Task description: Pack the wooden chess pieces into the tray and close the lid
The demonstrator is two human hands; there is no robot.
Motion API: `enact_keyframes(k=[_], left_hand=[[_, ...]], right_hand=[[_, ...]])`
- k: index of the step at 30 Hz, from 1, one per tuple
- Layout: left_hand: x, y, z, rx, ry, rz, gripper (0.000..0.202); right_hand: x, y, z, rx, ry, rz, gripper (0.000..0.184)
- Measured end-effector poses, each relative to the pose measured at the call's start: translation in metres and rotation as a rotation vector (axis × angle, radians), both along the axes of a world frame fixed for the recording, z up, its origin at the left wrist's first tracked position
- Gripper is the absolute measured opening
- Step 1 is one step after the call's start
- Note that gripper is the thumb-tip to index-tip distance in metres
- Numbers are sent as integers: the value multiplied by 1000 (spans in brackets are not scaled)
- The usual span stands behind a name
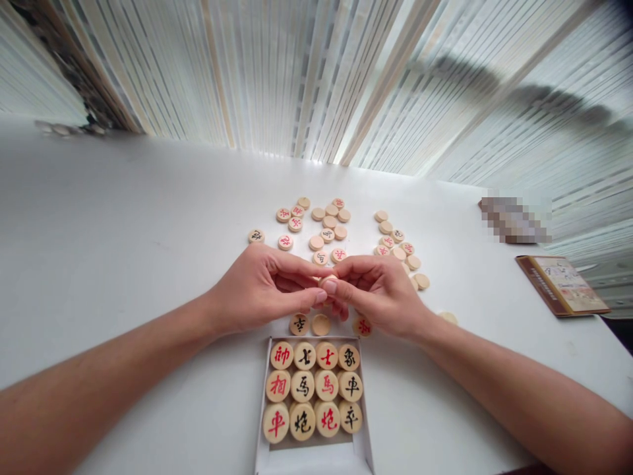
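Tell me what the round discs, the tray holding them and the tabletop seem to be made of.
Discs: pale wood, likely unvarnished; matte tan faces with red or black characters.
Tray: probably white cardboard; thin folded walls.
Tabletop: smooth white, laminate or painted; cannot tell which.

game piece (328,282) | round, pale wood | pinched between left hand (262,287) and right hand (383,293) | mostly hidden

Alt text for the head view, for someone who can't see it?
The left hand and right hand pinch one wooden disc between them just beyond a white box of twelve chess discs; more discs lie scattered on the white table.
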State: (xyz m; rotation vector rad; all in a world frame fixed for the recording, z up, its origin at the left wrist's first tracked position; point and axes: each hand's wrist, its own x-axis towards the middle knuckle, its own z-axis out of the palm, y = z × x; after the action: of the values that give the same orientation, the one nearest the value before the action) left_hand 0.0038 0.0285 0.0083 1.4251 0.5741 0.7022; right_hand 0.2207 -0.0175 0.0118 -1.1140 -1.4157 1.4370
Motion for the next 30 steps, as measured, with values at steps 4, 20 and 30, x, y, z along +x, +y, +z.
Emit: enact_keyframes(k=[4,20,30], left_hand=[[0,2,0,-5,43,24,27],[1,9,2,-140,-19,85,26],[2,9,2,-151,-45,109,22]], right_hand=[[1,0,-1,1,4,29,26],[-1,2,-7,2,155,-29,37],[-5,1,-11,171,122,-115,24]])
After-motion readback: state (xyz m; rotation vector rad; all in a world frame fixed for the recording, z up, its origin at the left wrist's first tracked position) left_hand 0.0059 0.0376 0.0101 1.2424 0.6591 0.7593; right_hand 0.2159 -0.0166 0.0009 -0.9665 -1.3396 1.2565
